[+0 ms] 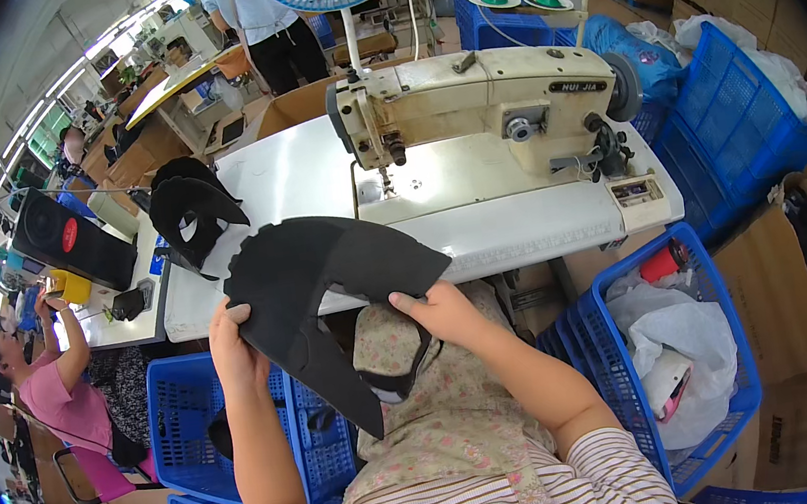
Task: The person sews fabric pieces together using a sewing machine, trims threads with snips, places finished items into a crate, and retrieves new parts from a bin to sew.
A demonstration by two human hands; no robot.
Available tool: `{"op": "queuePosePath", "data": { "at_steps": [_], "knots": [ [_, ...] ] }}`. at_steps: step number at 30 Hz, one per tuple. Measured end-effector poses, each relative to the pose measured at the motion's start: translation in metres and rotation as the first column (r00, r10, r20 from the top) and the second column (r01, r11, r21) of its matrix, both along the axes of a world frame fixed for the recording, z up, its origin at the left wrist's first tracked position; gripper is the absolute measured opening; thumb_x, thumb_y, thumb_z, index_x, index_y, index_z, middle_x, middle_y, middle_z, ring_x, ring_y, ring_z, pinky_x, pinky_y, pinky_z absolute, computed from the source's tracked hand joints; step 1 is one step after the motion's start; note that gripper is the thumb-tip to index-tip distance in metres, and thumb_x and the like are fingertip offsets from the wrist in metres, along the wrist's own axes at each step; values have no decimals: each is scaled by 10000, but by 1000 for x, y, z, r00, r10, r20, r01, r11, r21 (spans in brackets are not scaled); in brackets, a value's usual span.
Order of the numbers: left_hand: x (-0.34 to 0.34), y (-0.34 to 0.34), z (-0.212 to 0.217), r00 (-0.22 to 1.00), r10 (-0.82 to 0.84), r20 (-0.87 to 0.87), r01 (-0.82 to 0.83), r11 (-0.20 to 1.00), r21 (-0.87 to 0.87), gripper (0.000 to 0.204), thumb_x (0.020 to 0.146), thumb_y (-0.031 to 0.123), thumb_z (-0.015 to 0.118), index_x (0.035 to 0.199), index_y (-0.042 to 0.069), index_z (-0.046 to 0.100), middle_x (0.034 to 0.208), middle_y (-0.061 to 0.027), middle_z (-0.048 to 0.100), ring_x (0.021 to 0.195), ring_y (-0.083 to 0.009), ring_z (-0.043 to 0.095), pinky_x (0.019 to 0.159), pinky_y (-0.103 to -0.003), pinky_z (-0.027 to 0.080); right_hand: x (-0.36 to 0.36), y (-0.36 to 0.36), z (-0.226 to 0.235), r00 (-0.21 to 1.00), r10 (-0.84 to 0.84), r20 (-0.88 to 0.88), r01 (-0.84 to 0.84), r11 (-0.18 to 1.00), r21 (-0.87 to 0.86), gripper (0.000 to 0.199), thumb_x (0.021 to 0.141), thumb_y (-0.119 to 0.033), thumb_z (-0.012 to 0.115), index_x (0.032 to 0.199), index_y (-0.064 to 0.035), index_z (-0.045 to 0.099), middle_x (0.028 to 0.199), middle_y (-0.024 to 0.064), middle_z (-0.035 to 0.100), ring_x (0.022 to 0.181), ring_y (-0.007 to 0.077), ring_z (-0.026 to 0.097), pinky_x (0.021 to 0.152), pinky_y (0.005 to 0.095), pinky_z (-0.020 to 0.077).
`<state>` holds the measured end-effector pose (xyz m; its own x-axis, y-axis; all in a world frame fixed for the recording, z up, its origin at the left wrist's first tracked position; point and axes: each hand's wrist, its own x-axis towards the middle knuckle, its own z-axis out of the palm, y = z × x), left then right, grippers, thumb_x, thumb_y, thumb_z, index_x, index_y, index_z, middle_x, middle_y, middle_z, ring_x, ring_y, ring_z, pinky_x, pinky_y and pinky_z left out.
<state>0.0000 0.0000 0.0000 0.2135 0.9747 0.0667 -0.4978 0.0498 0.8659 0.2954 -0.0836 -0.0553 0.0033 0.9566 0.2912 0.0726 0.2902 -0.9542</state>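
Observed a black U-shaped panel (284, 267) at centre of frame. Found grip of left hand (230, 336) closed on its left edge, grip of right hand (441, 310) closed on its right end. Noted an industrial sewing machine (475, 92) on white counter (288, 175) at upper centre, stacked black pieces (178, 201) at upper left, a blue crate (623, 364) at lower right.
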Motion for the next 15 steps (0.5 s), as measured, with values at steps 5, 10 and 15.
{"op": "queuePosePath", "data": {
  "at_steps": [5,10,15],
  "knots": [
    [12,-19,78,62,393,-917,132,908,398,735,678,138,714,1338,-26,436,1279,-183,539,1157,-357,541,979,-407,452,-4,6,-10,994,88,60,-69,963,-261,371,917,-260,619,1183,-2,599,1100,128,680,1016,228,632,878,347,470],
    [94,-7,95,145,587,-797,906,245,345,916,581,219,801,1365,-35,402,1356,-190,484,1289,-375,427,1102,-472,305,-8,17,7,876,146,460,-82,984,-157,350,877,-345,587,996,-25,662,901,240,659,877,408,626,761,479,494],
    [109,13,21,160,649,-744,986,-67,153,843,631,253,762,1350,-20,414,1429,-199,424,1355,-347,369,1127,-515,267,-13,47,-3,958,121,259,-99,990,-96,292,848,-286,523,876,-25,649,872,228,662,826,418,624,713,481,492]
  ]
}}
